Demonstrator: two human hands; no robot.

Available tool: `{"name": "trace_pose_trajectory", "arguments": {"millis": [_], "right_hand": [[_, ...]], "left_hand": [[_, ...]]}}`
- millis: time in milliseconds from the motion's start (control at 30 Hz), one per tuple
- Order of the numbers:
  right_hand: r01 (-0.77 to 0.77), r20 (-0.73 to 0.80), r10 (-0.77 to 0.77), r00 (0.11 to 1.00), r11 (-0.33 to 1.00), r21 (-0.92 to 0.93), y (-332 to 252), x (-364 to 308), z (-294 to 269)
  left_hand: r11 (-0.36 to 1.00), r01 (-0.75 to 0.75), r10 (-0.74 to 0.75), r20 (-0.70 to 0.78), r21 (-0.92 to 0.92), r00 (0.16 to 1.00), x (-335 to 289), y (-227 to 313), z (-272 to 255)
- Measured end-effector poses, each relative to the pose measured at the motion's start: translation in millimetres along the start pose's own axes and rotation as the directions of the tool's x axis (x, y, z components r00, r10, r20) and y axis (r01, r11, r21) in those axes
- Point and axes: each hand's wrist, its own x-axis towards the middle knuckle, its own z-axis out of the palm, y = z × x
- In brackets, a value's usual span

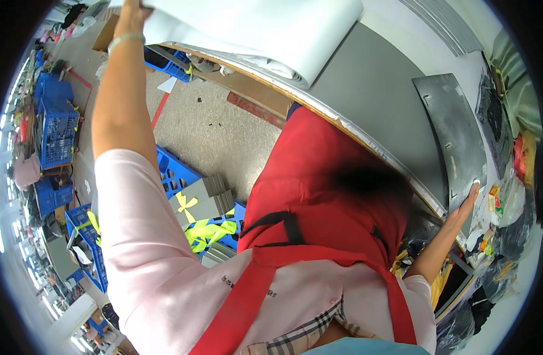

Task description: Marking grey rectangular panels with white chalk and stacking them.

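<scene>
My right hand (464, 206) is at the near end of a long, curved dark grey template (452, 127) with small slots along it. A fingertip shows on its surface, and the hand closes on that end. The template lies over the right side of a grey sheet (375, 89) on the worktable. Far to the left, my left hand (131, 21) is stretched out beside the left end of a folded white sheet (254, 29). The picture's top edge cuts off most of its fingers, so its grip is hidden.
Plastic bags (511, 201) and small packets crowd the table's right side. Grey strips (443, 23) lie at the far right. Below left, a blue crate (174, 168) stands near stacked grey pieces (203, 192) and neon yellow strips (209, 234). More blue crates (58, 133) line the left.
</scene>
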Motion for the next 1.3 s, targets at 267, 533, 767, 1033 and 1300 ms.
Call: {"name": "trace_pose_trajectory", "arguments": {"millis": [267, 533, 767, 1033, 1300], "right_hand": [[-0.033, 0.008, 0.033, 0.999, 0.998, 0.050, -1.8, -1.0, 7.5], [-0.185, 0.196, 0.134, 0.971, 0.944, 0.274, 11.6, 3.2, 41.3], [-0.088, 0.170, 0.041, 0.985, 0.957, 0.278, -56.4, -28.9, 62.6], [0.164, 0.438, -0.057, 0.897, 0.964, -0.209, -12.5, -34.3, 130.1], [0.303, 0.489, -0.072, 0.869, 0.859, -0.413, -15.0, -0.1, 125.4]], "left_hand": [[0.971, 0.138, -0.050, -0.400, 0.195, 0.915, -19.4, -68.4, -76.2], [0.107, 0.150, 0.770, -0.178, 0.983, 0.613, -42.8, 57.6, -109.4], [0.446, -0.591, 0.351, 0.476, 0.672, 0.807, -195.4, -103.9, 164.9], [0.339, -0.795, -0.114, 0.861, 0.503, 0.496, -349.7, -200.9, 277.0], [0.216, -0.844, -0.174, 0.870, 0.490, 0.461, -353.9, -225.7, 272.5]]}}
